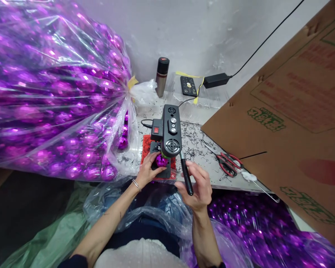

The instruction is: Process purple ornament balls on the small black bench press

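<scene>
A shiny purple faceted ball ornament (161,160) sits under the head of a small black bench press (171,130) with a red switch. My left hand (149,169) pinches the ball from the left, thumb and fingers closed on it. The press's black lever handle (187,176) slants down towards me. Around that handle my right hand (197,186) is spread, thumb to its left and curved fingers to its right, not wrapped round it. Under the press base lies a red mat (145,149).
A large clear bag of purple balls (58,100) fills the left side. Behind the press are a flask (162,76), a phone (188,86) and a power adapter (217,79). Red-handled scissors (226,162) and a cardboard box (290,123) are right. More purple balls (248,219) lie below the table.
</scene>
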Motion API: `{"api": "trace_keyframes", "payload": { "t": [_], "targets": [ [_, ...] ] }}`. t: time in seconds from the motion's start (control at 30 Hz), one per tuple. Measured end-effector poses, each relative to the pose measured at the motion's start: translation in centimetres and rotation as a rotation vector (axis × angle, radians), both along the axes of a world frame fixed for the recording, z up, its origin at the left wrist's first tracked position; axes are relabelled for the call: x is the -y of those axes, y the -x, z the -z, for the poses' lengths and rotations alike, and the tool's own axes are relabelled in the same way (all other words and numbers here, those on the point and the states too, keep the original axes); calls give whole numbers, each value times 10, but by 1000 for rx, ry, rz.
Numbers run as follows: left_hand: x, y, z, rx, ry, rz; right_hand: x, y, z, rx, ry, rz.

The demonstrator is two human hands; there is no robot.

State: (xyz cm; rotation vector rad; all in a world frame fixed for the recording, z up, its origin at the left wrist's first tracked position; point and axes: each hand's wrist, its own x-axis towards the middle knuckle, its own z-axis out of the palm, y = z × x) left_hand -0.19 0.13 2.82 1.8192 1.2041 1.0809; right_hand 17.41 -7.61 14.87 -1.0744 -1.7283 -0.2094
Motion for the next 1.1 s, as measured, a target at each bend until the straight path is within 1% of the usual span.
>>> {"api": "trace_keyframes", "payload": {
  "t": [0.1, 0.17, 0.2, 0.27, 0.43, 0.53, 0.63, 0.77, 0.87, 1.0, 1.1],
  "targets": [
    [1, 1, -1, 9, 5, 14, -7, 13, -6, -16, 0, -46],
    [1, 0, -1, 4, 8, 10, -11, 23, -3, -80, -10, -29],
    [1, 0, -1, 1, 5, 8, -14, 27, 2, -115, -27, -12],
    [1, 0, 0, -3, -8, 10, -19, 32, 16, -147, -80, 24],
    [1, -1, 2, -22, -34, 6, -31, 32, 58, -91, -218, 98],
    [1, -1, 3, -35, -31, 11, -33, 31, 72, -106, -239, 155],
    [0, 0, 5, -52, -43, 17, -33, 32, 75, -132, -251, 142],
    [-1, -1, 9, -78, -123, 22, -35, 35, 70, -172, -280, 85],
    [-1, -2, 11, -77, -178, 20, -35, 35, 66, -179, -284, 71],
    [-2, -3, 11, -66, -194, 26, -33, 32, 65, -151, -237, 63],
    [-2, -3, 9, -57, -193, 36, -33, 31, 67, -136, -245, 45]
  ]
}}
